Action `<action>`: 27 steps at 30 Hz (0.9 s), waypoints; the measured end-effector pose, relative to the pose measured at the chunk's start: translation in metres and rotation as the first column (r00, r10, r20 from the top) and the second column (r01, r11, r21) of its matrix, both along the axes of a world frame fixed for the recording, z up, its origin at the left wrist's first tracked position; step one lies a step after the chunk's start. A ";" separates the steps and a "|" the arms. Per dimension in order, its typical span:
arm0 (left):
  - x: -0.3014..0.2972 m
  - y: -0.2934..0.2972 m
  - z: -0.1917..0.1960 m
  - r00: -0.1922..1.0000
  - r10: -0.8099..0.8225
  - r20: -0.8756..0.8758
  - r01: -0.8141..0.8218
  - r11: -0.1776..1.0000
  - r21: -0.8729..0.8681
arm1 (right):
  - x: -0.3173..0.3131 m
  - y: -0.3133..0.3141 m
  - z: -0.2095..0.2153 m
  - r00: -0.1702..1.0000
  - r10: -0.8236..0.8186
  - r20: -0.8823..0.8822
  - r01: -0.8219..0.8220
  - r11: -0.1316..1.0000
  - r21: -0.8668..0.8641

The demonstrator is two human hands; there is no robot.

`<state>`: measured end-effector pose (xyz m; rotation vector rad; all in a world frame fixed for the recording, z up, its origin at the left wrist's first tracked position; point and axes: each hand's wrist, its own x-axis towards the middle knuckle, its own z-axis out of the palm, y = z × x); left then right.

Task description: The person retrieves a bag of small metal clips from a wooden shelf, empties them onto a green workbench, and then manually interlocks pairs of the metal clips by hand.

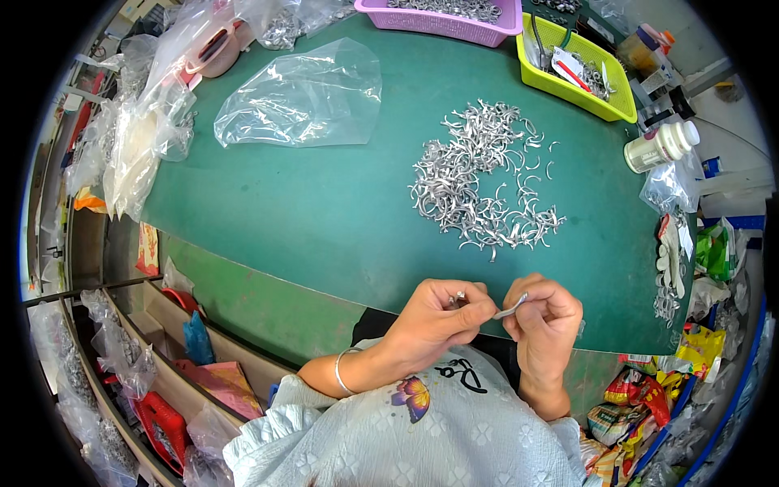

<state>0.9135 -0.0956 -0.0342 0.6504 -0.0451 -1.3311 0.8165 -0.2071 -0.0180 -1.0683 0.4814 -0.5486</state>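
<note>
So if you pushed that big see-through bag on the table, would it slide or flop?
The bag looks thin and crinkled, so it is probably very floppy and would likely bunch up rather than slide whole. It lies flat and seems empty, so it is probably very light, and a puff of air might shift it. The table looks smooth, so its edges may skid.

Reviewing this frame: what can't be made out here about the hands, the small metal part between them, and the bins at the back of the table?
- Head view: the curved metal part shows only its tip; the right hand and left hand cover the rest.
- Whatever small piece the left hand pinches is too small to identify.
- The pink basket is cut off by the top edge, so its contents are only partly seen.
- Items in the yellow-green bin are small and tangled.
</note>
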 end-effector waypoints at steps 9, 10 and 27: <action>0.012 0.003 0.008 0.803 0.049 0.594 -0.090 0.995 0.039 | -0.005 -0.003 0.002 0.996 0.089 -0.004 -0.089 0.996 0.006; 0.012 0.003 0.007 0.859 0.041 0.510 -0.073 0.996 0.044 | -0.005 -0.002 0.003 0.997 0.080 0.004 -0.080 0.997 0.018; 0.008 0.006 0.008 0.870 0.142 0.472 -0.161 0.987 0.001 | -0.005 0.002 0.008 0.993 0.117 0.033 -0.119 0.992 0.038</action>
